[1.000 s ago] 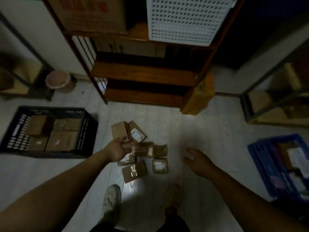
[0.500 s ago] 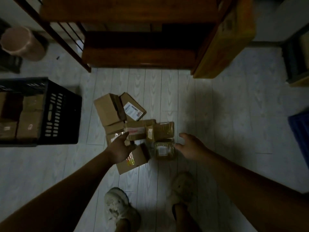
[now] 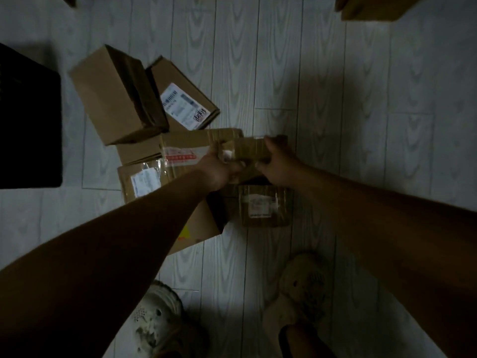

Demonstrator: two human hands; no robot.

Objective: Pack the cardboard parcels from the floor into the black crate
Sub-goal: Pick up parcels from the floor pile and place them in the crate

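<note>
Both bare forearms extended forward and down, converging mid-frame. Left hand [image 3: 218, 168] grips left end of small taped parcel [image 3: 249, 150]; right hand [image 3: 277, 161] grips right end, fingers curled round it.

At least seven cardboard parcels [image 3: 118, 94] [image 3: 185, 104] [image 3: 180, 151] [image 3: 144, 179] [image 3: 247, 151] [image 3: 263, 205] [image 3: 198, 228], one black crate [image 3: 28, 120], two hands [image 3: 216, 169] [image 3: 277, 161] and two shoes [image 3: 157, 313] [image 3: 304, 282] show.

Pretty dim room overall. The floor [image 3: 361, 99] is pale grey-white laminate with a wood-grain print, planks running away from the camera. There's one brighter pool of light [image 3: 232, 306] low in the middle, and it all fades to shadow toward the edges. A yellowish-brown piece of furniture [image 3: 374, 9] pokes in at the top right, cut off by the frame.
</note>
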